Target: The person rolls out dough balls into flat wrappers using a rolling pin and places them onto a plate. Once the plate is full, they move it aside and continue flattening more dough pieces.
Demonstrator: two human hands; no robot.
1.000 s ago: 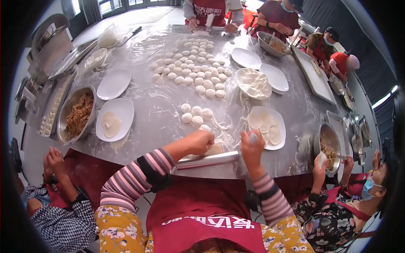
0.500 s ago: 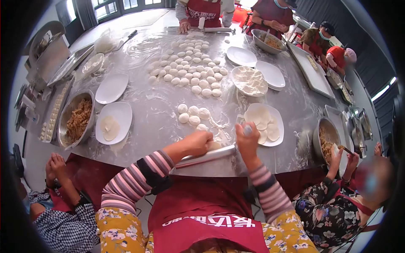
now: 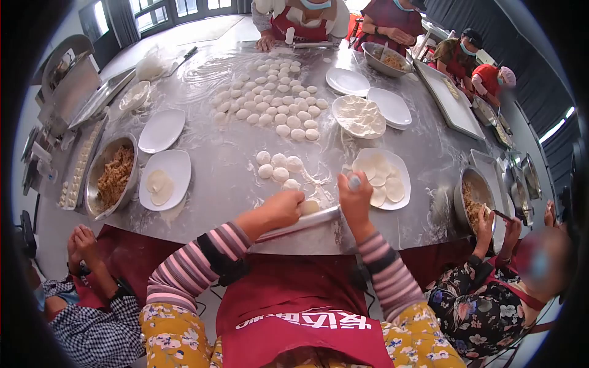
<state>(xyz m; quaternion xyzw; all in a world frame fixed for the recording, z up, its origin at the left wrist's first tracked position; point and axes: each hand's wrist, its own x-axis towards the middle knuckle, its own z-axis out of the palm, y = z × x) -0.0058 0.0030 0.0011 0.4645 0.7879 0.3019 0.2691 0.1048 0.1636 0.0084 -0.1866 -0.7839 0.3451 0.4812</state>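
On the floury metal table, my left hand (image 3: 281,207) is closed, its fingertips pinching the edge of a small dough round (image 3: 310,207). A metal rolling pin (image 3: 300,224) lies slanted close to the table's front edge, against the near side of that dough. My right hand (image 3: 354,201) is wrapped round the pin's right end, whose tip shows above the fist. Several floured dough pieces (image 3: 280,161) sit just beyond my left hand. Beside my right hand, a white plate (image 3: 402,165) holds several flat overlapping wrappers (image 3: 379,173).
A bowl of flour (image 3: 359,116) and many dough pieces (image 3: 279,101) lie farther back. Filling bowls stand left (image 3: 126,147) and right (image 3: 466,184). Another plate (image 3: 179,175) holds wrappers. People stand at both sides and across the table; the person at right works over a filling bowl.
The rolling pin and my right hand have shifted slightly, and more of the dough round now shows past the pin. My left hand keeps its hold; the view has shifted a little.
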